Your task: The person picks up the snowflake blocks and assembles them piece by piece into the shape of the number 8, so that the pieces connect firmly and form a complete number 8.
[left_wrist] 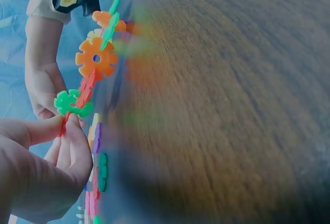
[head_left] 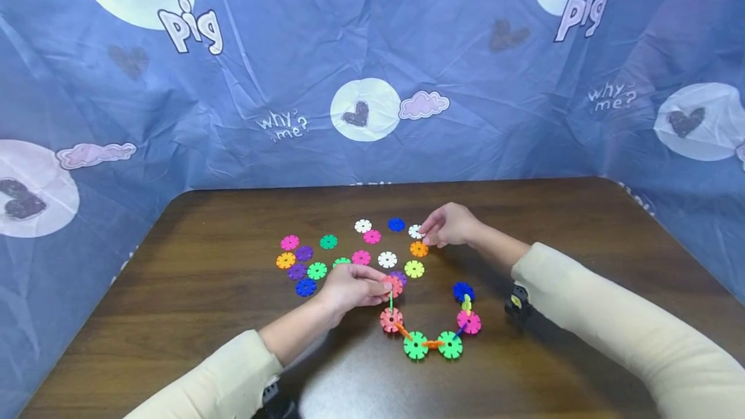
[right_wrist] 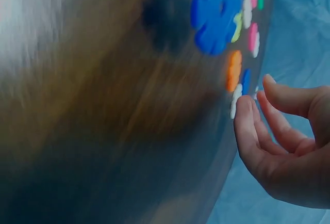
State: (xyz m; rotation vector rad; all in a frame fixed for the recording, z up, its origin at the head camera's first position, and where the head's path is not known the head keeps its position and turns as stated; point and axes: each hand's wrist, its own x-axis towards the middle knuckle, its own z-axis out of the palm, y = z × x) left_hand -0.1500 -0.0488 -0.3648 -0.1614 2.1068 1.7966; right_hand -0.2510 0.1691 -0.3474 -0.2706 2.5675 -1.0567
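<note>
My left hand (head_left: 351, 287) pinches a coral-red notched plastic disc (head_left: 397, 286) between thumb and fingers. That disc is one end of a U-shaped chain of interlocked discs. A green disc (left_wrist: 64, 101) is slotted into it edge-on, and more coral, orange and green discs (head_left: 416, 346) follow. The chain's other end is a blue disc (head_left: 463, 291) on the right. My right hand (head_left: 453, 225) reaches to the loose pieces, its fingertips right at a white disc (head_left: 415, 231). In the right wrist view the thumb stands apart from the index finger, with nothing between them.
Loose discs lie flat across the wooden table (head_left: 221, 231): an orange disc (head_left: 419, 249) by my right fingertips, a yellow disc (head_left: 414, 269), a white disc (head_left: 387, 259) and several others to the left. A blue printed cloth (head_left: 314, 50) hangs behind the table.
</note>
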